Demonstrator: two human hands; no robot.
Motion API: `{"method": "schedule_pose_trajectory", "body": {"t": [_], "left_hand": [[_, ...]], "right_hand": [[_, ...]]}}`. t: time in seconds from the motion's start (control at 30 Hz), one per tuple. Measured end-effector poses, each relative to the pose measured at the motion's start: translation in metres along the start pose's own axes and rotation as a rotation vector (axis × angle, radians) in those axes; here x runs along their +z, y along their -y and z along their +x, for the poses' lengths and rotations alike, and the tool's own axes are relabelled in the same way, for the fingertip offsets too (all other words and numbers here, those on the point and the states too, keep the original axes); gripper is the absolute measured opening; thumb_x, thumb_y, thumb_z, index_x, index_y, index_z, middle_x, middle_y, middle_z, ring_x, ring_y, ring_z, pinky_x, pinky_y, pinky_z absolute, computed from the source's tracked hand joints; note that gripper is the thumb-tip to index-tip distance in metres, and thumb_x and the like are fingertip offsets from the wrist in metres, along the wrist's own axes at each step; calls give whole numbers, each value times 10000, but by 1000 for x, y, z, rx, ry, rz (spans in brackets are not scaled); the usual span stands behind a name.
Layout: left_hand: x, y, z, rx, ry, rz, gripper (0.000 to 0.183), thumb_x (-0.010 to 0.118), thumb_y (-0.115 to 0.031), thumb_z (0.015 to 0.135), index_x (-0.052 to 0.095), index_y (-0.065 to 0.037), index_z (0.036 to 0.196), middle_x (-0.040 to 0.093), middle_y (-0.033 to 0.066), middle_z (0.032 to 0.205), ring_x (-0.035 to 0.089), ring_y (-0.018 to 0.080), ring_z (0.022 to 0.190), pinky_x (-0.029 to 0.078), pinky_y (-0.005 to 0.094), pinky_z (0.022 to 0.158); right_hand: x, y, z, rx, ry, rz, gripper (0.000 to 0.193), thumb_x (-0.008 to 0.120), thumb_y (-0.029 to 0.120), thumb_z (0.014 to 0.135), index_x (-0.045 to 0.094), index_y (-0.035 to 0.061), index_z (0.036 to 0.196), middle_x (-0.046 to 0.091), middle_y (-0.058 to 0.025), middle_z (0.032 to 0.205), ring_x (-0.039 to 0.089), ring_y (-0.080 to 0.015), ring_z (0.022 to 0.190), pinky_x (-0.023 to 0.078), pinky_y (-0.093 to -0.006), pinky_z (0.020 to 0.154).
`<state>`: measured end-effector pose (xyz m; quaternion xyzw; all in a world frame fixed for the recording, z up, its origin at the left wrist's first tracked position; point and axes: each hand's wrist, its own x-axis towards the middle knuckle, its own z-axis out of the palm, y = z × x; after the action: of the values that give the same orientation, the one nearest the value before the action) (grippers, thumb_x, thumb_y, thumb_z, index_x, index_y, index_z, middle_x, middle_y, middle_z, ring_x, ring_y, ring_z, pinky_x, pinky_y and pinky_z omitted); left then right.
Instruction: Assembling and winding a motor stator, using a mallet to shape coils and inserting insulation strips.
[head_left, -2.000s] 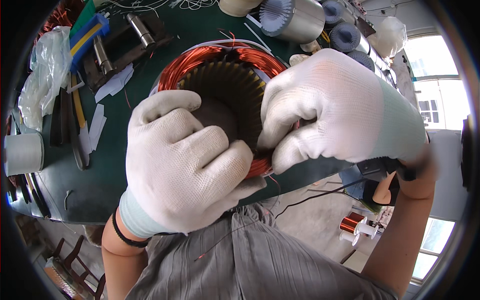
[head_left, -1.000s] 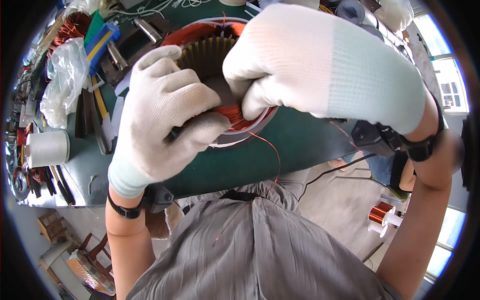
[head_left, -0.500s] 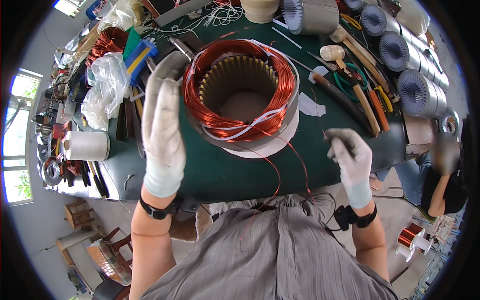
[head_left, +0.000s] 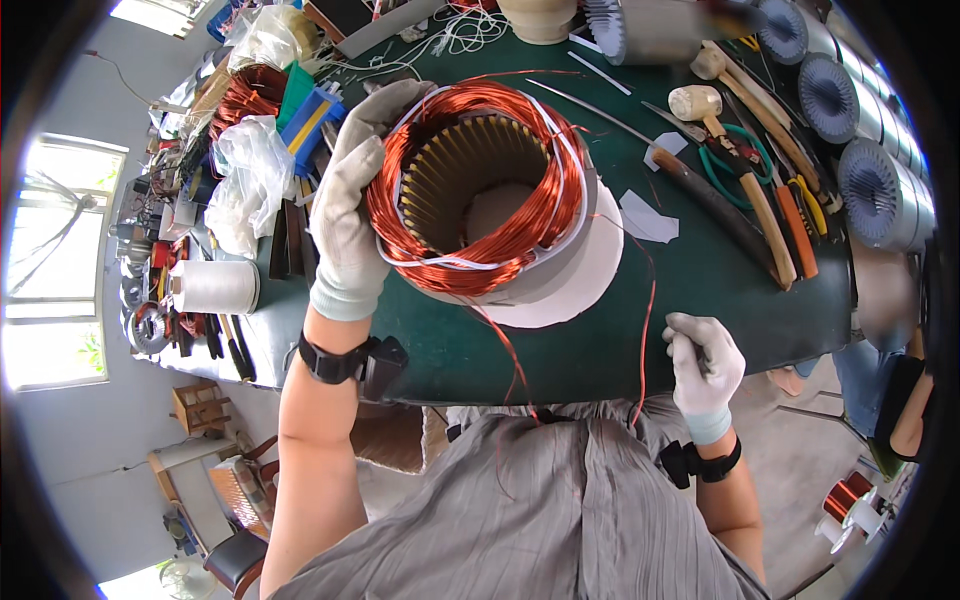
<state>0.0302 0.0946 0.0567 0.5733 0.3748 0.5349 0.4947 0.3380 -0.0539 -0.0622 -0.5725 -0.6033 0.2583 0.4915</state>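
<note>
A motor stator point(head_left: 540, 285) with copper windings point(head_left: 545, 215) bound in white tape stands tilted on the bench, its slotted bore facing me. White round material point(head_left: 590, 290) shows under its right side. My left hand point(head_left: 350, 205), in a white glove, grips the stator's left side, fingers curled over the upper left of the windings. Loose red wire leads point(head_left: 650, 300) hang from the front toward my lap. My gloved right hand point(head_left: 705, 365) is right of the leads, apart from the stator. Its fingers are curled closed; whatever they may hold is hidden.
On the green bench point(head_left: 430, 360), a white thread spool point(head_left: 215, 287) and plastic bags point(head_left: 247, 180) stand left. A mallet point(head_left: 697, 103), a dark-handled spike point(head_left: 715, 205), pliers point(head_left: 806, 207) and paper pieces point(head_left: 650, 218) lie right. Metal cores point(head_left: 880, 195) line the right edge, near another person point(head_left: 905, 400).
My left hand has gone from flat beside the stator to gripping it, and the stator has tilted. My right hand has moved lower, and the thin wire by its fingertips no longer shows there.
</note>
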Motion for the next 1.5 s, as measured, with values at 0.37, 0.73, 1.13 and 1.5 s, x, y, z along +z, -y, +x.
{"method": "schedule_pose_trajectory", "body": {"t": [0.37,0.73,1.13,1.5], "left_hand": [[-7,-43,6,-13,-156,692,393,747,-107,890,637,36,1238,697,81,1109,642,125,980,532,272,890],[19,-54,-10,277,-146,1425,191,684,-122,881,725,-46,1052,666,162,944,675,365,843,548,415,753],[11,-39,-9,442,-158,1421,129,669,-105,889,694,-73,1011,625,152,893,660,361,810,542,420,702],[9,-36,-10,387,-165,1360,214,652,-56,917,720,-68,1120,659,127,964,673,310,900,526,371,824]], "right_hand": [[-3,5,1,55,23,23,183,650,-87,856,737,-17,1001,710,-77,805,643,-126,663,499,-260,603],[43,128,202,-653,323,-220,232,661,118,911,716,40,1122,687,-147,1005,681,-290,948,524,-384,856],[94,140,240,-769,415,-323,277,686,225,917,692,-29,1026,703,-214,905,683,-344,932,534,-396,835],[94,180,253,-312,809,-262,345,724,227,755,712,-67,934,726,-238,858,730,-317,864,554,-379,795]]}}
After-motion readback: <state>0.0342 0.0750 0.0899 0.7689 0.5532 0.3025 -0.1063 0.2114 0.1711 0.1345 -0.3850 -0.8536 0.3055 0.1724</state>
